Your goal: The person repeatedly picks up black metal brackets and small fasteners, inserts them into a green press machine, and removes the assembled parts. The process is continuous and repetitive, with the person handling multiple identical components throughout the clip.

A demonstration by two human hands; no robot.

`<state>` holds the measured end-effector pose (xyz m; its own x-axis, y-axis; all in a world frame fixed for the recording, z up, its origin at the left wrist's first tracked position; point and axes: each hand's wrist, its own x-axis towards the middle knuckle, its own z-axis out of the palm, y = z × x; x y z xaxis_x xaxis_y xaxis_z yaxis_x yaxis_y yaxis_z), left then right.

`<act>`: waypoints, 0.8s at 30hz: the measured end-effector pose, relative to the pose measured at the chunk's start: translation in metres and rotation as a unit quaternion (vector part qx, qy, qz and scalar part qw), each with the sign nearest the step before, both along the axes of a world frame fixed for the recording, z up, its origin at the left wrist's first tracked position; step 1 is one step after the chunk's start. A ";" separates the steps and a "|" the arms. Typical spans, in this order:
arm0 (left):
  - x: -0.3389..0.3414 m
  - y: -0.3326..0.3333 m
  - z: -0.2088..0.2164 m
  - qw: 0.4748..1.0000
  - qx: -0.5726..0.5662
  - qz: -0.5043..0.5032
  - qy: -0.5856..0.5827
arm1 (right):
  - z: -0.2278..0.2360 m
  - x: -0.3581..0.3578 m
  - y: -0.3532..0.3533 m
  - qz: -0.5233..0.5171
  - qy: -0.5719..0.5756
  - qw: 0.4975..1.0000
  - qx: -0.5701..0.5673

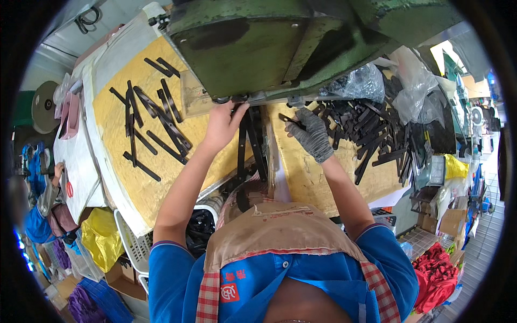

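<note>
My bare left hand (222,128) reaches up to the lower front edge of a green machine (242,59). Its thumb points to the right, while the fingertips are hidden at the machine, so I cannot see what they touch. My right hand (312,135), in a grey knitted glove, pinches a short black strip (285,118) with a small hole in it. Between the two hands, long black strips (243,142) stretch down below the machine. A loose heap of black strips (371,129) lies right of my gloved hand.
Several black strips (167,129) lie spread over the yellowish board (113,107) at left. Clear plastic bags (412,89) rest behind the right heap. A white basket (129,242) stands low at left, beside yellow cloth (101,237). Another person's hand (58,170) shows at far left.
</note>
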<state>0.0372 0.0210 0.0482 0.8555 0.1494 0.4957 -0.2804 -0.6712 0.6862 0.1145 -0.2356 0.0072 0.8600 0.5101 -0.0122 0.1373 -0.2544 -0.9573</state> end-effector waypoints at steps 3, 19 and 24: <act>-0.004 -0.015 -0.013 0.996 -0.047 0.055 -0.046 | 0.038 -0.003 0.028 0.012 0.057 0.997 0.051; -0.038 -0.004 -0.061 0.512 -0.831 0.212 0.040 | -0.012 0.046 0.102 0.112 0.082 0.987 0.082; -0.056 -0.010 -0.018 0.648 -0.738 0.154 0.108 | 0.015 0.052 0.124 0.166 -0.070 0.961 -0.209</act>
<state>-0.0186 0.0106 0.0301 0.6988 0.5047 -0.5070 -0.0798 0.7593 0.6459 0.1661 -0.1114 0.0223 0.6582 0.7328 -0.1724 0.3975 -0.5328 -0.7471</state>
